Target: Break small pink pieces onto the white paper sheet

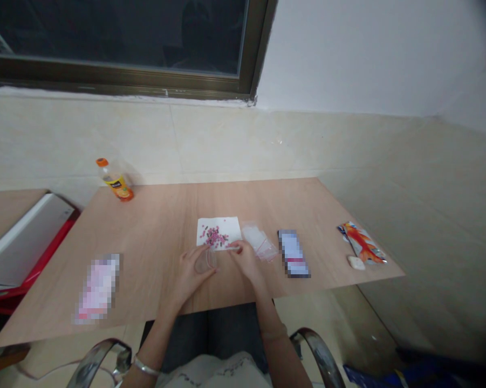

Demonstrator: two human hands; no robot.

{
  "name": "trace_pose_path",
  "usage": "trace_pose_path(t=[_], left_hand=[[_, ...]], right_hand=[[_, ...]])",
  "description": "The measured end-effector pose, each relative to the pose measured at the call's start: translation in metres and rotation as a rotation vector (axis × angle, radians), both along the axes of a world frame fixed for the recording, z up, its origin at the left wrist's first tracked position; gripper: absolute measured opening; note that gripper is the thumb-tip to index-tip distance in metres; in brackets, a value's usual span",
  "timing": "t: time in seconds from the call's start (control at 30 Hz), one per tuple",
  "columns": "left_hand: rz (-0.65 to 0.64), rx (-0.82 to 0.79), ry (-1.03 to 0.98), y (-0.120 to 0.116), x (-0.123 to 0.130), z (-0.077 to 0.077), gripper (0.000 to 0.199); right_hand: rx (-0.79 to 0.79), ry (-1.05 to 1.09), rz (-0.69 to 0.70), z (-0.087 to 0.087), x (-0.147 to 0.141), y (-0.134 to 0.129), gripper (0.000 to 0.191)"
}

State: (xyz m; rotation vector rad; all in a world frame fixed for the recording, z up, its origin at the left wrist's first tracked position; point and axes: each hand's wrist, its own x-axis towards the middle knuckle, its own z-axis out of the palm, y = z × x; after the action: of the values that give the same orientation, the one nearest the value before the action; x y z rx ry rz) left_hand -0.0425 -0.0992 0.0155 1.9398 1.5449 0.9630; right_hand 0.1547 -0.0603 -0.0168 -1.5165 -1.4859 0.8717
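Many small pink and dark pieces (215, 236) lie scattered on a white sheet of paper (233, 225) in the middle of the table. My left hand (192, 272) is wrapped round a small clear plastic bag (205, 262) just in front of the sheet. At the sheet's near right corner, my right hand (245, 257) has its fingertips pinched together; what lies between them is too small to make out. Beside the sheet on the right is a stack of clear zip bags (261, 242).
A phone (293, 253) lies right of the bags, with an orange packet (364, 243) and a white lump (356, 263) farther right. An orange-capped bottle (116, 181) stands at the back left. A pinkish blurred object (98, 288) lies at the front left of the wooden table (153, 221).
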Motion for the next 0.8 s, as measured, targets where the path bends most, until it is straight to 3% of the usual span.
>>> trace_pose_path(t=[0.17, 0.33, 0.47, 0.6, 0.8], left_hand=[[0.033, 0.109, 0.045, -0.003, -0.003, 0.009, 0.059], [0.087, 0.158, 0.016, -0.007, -0.003, 0.012, 0.069], [0.096, 0.117, -0.002, -0.009, -0.003, 0.015, 0.079], [0.095, 0.056, -0.021, -0.01, -0.004, 0.011, 0.07], [0.08, 0.07, -0.01, -0.01, -0.004, 0.001, 0.057]], right_hand=[[0.024, -0.159, -0.119, -0.017, -0.005, 0.007, 0.009], [0.038, -0.237, -0.141, -0.019, -0.012, 0.005, 0.008], [0.068, -0.176, -0.138, -0.017, -0.014, 0.003, 0.008], [0.149, 0.012, -0.127, 0.001, -0.018, 0.0, 0.011], [0.206, 0.186, -0.013, 0.056, -0.027, -0.015, 0.014]])
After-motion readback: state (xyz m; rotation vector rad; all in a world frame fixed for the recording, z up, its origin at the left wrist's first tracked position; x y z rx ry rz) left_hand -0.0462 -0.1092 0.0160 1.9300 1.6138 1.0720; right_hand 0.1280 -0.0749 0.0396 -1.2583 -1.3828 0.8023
